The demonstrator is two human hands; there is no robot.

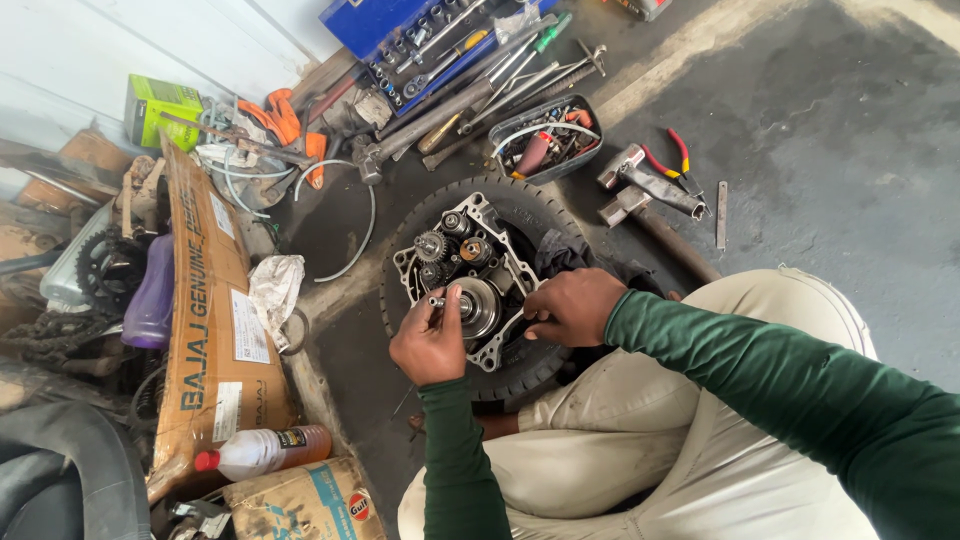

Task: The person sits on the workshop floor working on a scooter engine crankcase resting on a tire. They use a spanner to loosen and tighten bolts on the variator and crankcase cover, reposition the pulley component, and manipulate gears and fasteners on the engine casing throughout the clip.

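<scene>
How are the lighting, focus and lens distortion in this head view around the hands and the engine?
Head view: soft, even daylight, with no harsh glare; the open grey metal engine case with gears is sharp, as are the left hand and right hand; wide-angle bending stretches the edges, and the dark rubber tyre under the case lies in shadow.

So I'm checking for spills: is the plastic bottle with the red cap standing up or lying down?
Lying down. The bottle rests on its side beside the cardboard box, red cap pointing left and on.
</scene>
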